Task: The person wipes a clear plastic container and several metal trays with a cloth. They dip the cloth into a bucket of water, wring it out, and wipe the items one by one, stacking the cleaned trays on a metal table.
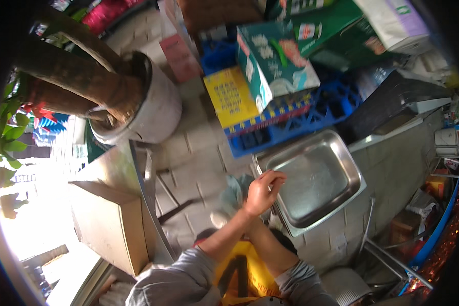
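Observation:
My left hand reaches across my right forearm, its fingers bent loosely over the near left rim of a rectangular stainless steel pan. Whether anything is between those fingers cannot be told. My right forearm passes under the left wrist, and the right hand is hidden behind it. Just left of the hands is a crumpled blue-grey cloth-like thing, blurred. A pale rounded thing shows below it. The pan's inside is bare metal with a few marks. Yellow printed material covers my lap between the grey sleeves.
A blue plastic crate carrying a teal carton and a yellow box borders the pan's far side. At left are a potted trunk in a white pot and a cardboard box. Metal legs stand at lower right.

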Motion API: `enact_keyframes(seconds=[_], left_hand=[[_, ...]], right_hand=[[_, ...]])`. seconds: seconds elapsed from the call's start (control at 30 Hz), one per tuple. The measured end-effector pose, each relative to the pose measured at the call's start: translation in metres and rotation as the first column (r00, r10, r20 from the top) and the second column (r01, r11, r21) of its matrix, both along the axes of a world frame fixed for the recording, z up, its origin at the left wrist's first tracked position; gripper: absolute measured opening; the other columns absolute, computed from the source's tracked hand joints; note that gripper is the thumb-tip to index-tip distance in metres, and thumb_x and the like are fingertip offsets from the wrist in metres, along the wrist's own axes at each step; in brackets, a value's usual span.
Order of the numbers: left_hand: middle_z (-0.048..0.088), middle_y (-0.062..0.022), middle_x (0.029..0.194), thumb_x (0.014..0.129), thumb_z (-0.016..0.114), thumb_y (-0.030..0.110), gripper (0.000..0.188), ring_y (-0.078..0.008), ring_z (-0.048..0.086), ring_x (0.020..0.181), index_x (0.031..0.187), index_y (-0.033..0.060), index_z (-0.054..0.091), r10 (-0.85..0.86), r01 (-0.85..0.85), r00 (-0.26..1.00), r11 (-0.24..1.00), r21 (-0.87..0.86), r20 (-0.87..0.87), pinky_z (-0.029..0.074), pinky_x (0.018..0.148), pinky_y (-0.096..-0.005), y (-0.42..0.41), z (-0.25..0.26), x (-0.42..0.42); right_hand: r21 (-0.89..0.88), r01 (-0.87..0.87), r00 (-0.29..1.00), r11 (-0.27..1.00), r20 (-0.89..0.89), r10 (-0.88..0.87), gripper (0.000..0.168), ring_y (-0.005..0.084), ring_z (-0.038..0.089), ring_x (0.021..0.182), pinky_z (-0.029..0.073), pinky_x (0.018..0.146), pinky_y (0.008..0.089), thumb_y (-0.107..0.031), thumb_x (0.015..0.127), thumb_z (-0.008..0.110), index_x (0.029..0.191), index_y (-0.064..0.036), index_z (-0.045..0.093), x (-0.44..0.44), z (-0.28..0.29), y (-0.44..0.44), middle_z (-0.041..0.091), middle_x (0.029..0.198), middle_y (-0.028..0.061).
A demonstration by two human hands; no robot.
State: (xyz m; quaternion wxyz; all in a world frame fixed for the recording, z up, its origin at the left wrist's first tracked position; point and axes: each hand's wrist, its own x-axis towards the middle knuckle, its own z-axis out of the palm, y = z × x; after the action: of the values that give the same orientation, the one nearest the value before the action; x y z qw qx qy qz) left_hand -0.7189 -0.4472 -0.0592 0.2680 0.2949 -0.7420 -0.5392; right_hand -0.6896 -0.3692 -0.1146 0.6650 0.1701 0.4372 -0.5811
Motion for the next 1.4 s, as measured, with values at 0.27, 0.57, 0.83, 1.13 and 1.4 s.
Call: enact_keyframes(seconds=[0.27, 0.57, 0.83, 1.13, 1.4], left_hand=[[0.061, -0.0074, 0.08, 0.085, 0.053, 0.0, 0.01, -0.0126, 0.059, 0.068, 0.09, 0.0004, 0.061, -0.01, 0.037, 0.971, 0.993, 0.109, -0.239, 0.048, 0.063, -0.0257, 0.036, 0.022, 0.043], [0.063, -0.0095, 0.08, 0.082, 0.054, 0.0, 0.01, -0.0161, 0.062, 0.07, 0.088, 0.0009, 0.062, 0.104, -0.093, 0.971, 0.994, 0.059, -0.216, 0.049, 0.064, -0.0269, 0.049, 0.019, 0.119], [0.06, -0.0114, 0.079, 0.077, 0.056, 0.001, 0.008, -0.0295, 0.059, 0.077, 0.083, 0.0047, 0.06, 0.222, -0.272, 0.954, 0.924, -0.269, -0.201, 0.048, 0.068, -0.0353, 0.033, 0.034, 0.139], [0.055, -0.0088, 0.076, 0.068, 0.058, 0.007, 0.013, -0.0297, 0.058, 0.077, 0.081, 0.0095, 0.057, -0.195, 0.038, 0.919, 0.908, -0.417, -0.342, 0.048, 0.069, -0.0397, 0.049, 0.089, 0.07], [0.065, -0.0085, 0.088, 0.073, 0.061, 0.013, 0.018, -0.0225, 0.064, 0.085, 0.089, 0.0049, 0.065, -0.494, 0.7, 0.703, 0.609, -0.373, 0.512, 0.051, 0.067, -0.0345, 0.078, 0.087, 0.055]], right_hand=[[0.048, 0.162, 0.898, 0.986, -0.421, -0.127, 0.039, 0.0152, 0.055, 0.094, 0.044, 0.084, 0.0306, -0.032, 0.084, 0.06, 0.114, -0.007, 0.055, 0.004, 0.006, 0.011, 0.058, 0.105, 0.0033], [0.029, 0.179, 0.824, 0.983, -0.551, -0.134, 0.04, 0.0152, 0.054, 0.093, 0.044, 0.08, 0.0303, -0.034, 0.083, 0.06, 0.113, -0.008, 0.055, 0.012, 0.008, 0.046, 0.057, 0.104, 0.0021], [-0.079, 0.027, 0.975, 0.996, -0.219, -0.044, 0.027, 0.0145, 0.056, 0.103, 0.048, 0.081, 0.0299, -0.032, 0.093, 0.046, 0.109, -0.014, 0.059, 0.048, 0.021, -0.001, 0.06, 0.109, 0.0009], [-0.13, 0.059, 0.986, 0.99, -0.149, -0.078, 0.025, 0.0173, 0.06, 0.095, 0.048, 0.08, 0.0316, -0.029, 0.091, 0.049, 0.106, -0.012, 0.061, 0.055, 0.053, -0.058, 0.064, 0.104, 0.0012], [-0.176, 0.025, 1.0, 0.984, -0.012, -0.027, 0.026, 0.0182, 0.061, 0.096, 0.051, 0.081, 0.0351, -0.026, 0.09, 0.051, 0.108, -0.01, 0.06, 0.073, 0.073, -0.073, 0.064, 0.104, 0.0038]])
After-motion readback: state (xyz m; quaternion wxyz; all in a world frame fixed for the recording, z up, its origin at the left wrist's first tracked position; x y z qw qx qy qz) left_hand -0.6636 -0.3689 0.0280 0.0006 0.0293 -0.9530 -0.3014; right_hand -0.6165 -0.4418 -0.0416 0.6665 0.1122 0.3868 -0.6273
